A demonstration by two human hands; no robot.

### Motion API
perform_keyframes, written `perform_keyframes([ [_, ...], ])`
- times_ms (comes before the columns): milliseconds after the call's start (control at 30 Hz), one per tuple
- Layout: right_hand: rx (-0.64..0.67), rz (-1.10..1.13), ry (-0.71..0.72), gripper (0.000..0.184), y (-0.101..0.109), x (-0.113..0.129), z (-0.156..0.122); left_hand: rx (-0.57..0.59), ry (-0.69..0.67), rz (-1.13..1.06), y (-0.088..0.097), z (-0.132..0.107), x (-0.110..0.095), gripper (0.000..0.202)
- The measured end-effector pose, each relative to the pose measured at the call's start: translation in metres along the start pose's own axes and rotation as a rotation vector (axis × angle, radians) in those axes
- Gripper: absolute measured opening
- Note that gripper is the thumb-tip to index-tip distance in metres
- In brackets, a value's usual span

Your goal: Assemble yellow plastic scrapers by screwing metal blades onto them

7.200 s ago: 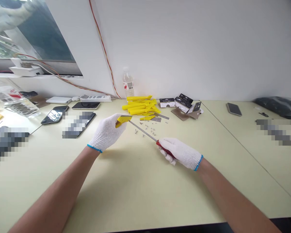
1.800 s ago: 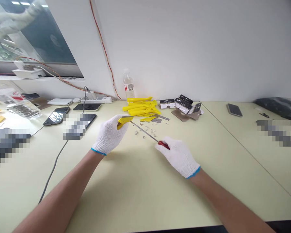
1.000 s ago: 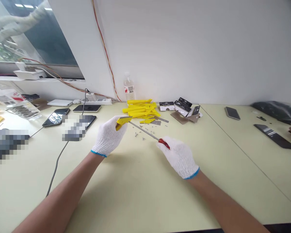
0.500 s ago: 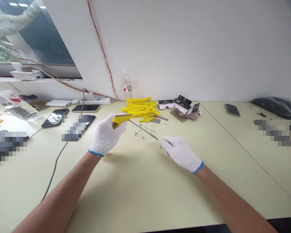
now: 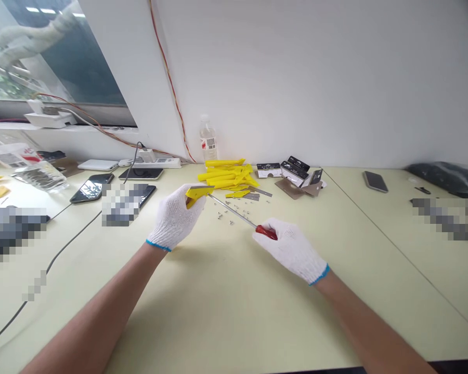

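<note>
Yellow plastic blade holder (image 5: 197, 194) sits in the white-gloved left hand (image 5: 174, 218), pinched between thumb and curled fingers, its end jutting out above them. In the head view, the gloved right hand (image 5: 290, 251) closes its fingers around a red-handled screwdriver (image 5: 234, 211), whose steel shaft reaches the holder. Small screws (image 5: 220, 214) lie on the desk (image 5: 226, 317) beyond; labels on the bottle (image 5: 208, 139) and boxes (image 5: 294, 171) are too small to read.
</note>
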State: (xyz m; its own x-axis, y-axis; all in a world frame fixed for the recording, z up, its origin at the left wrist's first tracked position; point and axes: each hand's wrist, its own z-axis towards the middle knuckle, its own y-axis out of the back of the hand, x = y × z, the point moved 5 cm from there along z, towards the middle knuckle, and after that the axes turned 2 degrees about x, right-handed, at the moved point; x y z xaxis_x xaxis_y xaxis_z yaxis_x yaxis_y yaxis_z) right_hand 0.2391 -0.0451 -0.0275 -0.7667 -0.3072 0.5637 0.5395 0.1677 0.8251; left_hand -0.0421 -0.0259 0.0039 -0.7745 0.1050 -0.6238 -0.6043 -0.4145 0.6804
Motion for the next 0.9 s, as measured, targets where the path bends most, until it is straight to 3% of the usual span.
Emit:
perform_keyframes([
  [100, -0.12, -0.048, 0.085, 0.05, 0.002, 0.003, 0.0, -0.001, 0.008, -0.007, 0.001, 0.0, 0.0, 0.03],
  [333, -0.192, -0.098, 0.109, 0.058, -0.003, 0.006, -0.005, 0.024, 0.076, -0.011, 0.002, 0.002, 0.002, 0.027],
  [633, -0.102, -0.027, 0.092, 0.052, 0.001, 0.012, -0.008, 0.011, 0.052, -0.014, 0.001, 0.002, -0.001, 0.028],
  [900, 0.057, 0.174, -0.042, 0.064, -0.003, 0.005, -0.006, -0.012, 0.027, 0.024, 0.002, -0.001, -0.004, 0.023],
])
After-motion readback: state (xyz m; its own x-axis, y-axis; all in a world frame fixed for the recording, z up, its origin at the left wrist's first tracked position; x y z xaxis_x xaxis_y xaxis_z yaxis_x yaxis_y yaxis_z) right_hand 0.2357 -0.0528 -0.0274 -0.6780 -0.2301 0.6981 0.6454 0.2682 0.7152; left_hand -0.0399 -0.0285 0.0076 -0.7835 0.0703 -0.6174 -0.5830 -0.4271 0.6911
